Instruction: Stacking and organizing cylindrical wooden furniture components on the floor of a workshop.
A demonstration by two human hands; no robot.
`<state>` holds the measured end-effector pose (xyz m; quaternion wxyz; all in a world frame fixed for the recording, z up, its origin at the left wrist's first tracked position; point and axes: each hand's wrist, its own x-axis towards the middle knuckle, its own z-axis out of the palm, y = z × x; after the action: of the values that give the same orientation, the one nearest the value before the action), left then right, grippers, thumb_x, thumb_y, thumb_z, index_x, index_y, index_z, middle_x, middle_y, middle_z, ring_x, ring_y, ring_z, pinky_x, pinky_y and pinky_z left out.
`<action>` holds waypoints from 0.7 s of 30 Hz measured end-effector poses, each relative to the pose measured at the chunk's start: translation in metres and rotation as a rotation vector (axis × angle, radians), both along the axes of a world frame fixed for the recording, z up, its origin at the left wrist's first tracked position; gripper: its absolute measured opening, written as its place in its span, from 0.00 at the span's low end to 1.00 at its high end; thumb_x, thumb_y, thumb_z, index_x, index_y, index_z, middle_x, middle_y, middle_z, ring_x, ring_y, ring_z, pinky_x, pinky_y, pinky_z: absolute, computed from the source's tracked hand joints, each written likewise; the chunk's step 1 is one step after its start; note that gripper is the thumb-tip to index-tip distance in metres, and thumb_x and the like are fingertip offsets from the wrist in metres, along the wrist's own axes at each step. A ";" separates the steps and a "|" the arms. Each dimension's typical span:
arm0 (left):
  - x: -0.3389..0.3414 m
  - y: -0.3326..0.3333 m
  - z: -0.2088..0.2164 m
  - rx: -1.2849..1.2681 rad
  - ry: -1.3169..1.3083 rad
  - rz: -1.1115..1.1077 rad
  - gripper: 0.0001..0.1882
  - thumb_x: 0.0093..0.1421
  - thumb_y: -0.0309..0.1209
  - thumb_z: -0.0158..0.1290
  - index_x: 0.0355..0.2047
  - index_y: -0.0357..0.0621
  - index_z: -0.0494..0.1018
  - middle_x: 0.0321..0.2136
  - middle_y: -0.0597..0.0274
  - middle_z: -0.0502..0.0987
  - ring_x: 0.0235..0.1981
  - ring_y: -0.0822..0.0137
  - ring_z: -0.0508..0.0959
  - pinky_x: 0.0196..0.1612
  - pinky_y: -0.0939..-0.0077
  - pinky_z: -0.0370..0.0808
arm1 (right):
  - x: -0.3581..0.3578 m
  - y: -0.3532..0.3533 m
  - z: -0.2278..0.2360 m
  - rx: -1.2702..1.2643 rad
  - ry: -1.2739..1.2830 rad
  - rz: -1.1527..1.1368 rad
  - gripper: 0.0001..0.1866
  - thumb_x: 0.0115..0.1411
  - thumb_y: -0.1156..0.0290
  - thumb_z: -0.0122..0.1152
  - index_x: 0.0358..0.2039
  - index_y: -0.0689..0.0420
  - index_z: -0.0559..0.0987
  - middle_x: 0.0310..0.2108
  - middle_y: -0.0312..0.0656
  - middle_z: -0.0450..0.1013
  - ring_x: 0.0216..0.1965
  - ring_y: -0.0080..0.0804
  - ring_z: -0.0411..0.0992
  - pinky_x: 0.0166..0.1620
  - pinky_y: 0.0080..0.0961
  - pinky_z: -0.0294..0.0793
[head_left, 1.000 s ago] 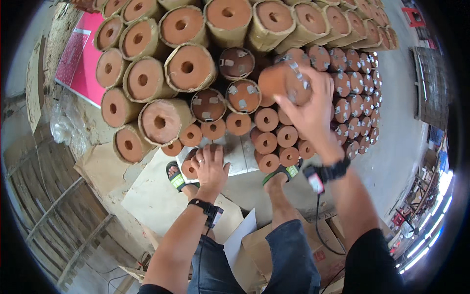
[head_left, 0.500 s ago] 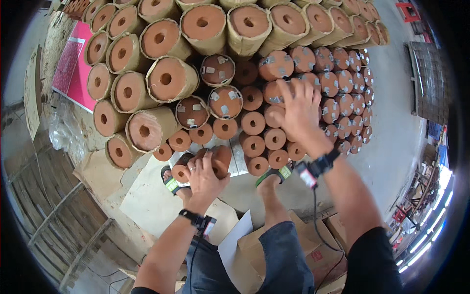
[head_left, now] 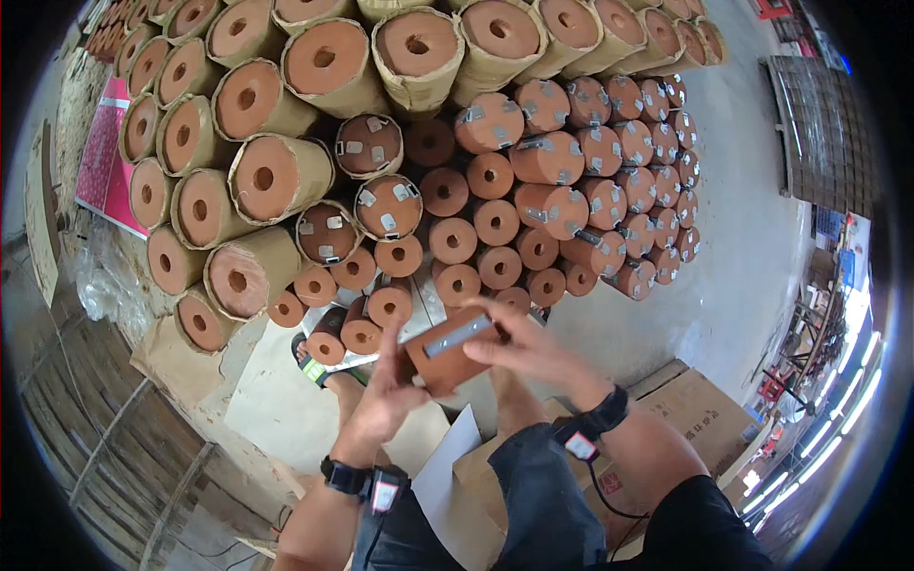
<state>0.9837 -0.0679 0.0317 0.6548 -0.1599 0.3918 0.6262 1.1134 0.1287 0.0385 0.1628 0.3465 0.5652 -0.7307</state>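
Observation:
Between my two hands, in front of my knees, is a short reddish-brown cylinder [head_left: 447, 366] with a silver-grey strip along its side. My left hand [head_left: 384, 388] grips its left end, the thumb side blurred by motion. My right hand [head_left: 533, 350] holds the opposite end, fingers over the top and side. Just beyond it stand small brown rolls with centre holes, such as this roll [head_left: 389, 305] beside my left fingers. To their right, brown cylinders with grey tape patches on their ends, among them this taped cylinder [head_left: 552, 209], are stacked in rows.
Large paper-wrapped brown rolls [head_left: 269, 181] stand packed at the left and back. A pink printed sheet [head_left: 103, 157] and clear plastic wrap [head_left: 109, 285] lie at far left. Cardboard boxes [head_left: 681, 428] sit by my right leg. A dark pallet-like stack [head_left: 824, 133] stands at far right.
My right hand has come down from the taped cylinders to in front of my knees. My left hand has left the small rolls, and both hands now hold a brown cylinder. The view has shifted.

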 end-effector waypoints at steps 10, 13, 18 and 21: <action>0.068 -0.050 -0.051 -0.675 1.164 -0.612 0.38 0.47 0.33 0.66 0.57 0.46 0.62 0.49 0.43 0.66 0.52 0.45 0.69 0.54 0.53 0.71 | -0.017 0.104 -0.026 1.635 -0.402 0.420 0.43 0.50 0.46 0.68 0.61 0.51 0.65 0.48 0.48 0.67 0.52 0.49 0.61 0.53 0.49 0.60; 0.087 -0.078 -0.080 -0.821 1.132 -0.622 0.39 0.46 0.34 0.66 0.58 0.48 0.62 0.51 0.39 0.63 0.52 0.38 0.65 0.57 0.48 0.67 | -0.021 0.109 -0.040 1.533 -0.531 0.474 0.44 0.49 0.46 0.70 0.63 0.49 0.63 0.52 0.48 0.67 0.57 0.48 0.59 0.58 0.48 0.56; 0.079 -0.097 -0.144 -1.041 1.143 -0.230 0.46 0.44 0.30 0.67 0.61 0.37 0.55 0.51 0.38 0.61 0.55 0.40 0.63 0.60 0.51 0.64 | -0.019 0.092 -0.039 1.591 -0.430 0.402 0.41 0.51 0.50 0.70 0.60 0.54 0.65 0.52 0.49 0.69 0.59 0.48 0.60 0.59 0.47 0.57; 0.071 -0.106 -0.165 -1.063 1.199 -0.222 0.48 0.44 0.31 0.69 0.61 0.31 0.52 0.50 0.39 0.61 0.54 0.41 0.63 0.58 0.52 0.64 | 0.002 0.072 -0.020 1.278 -0.099 -0.033 0.34 0.54 0.55 0.69 0.58 0.55 0.68 0.52 0.47 0.69 0.55 0.44 0.66 0.56 0.39 0.65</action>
<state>1.0549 -0.1741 -0.1333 0.2279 -0.0470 0.9353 0.2665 1.1158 0.2004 0.0180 -0.0613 0.4170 0.8758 -0.2353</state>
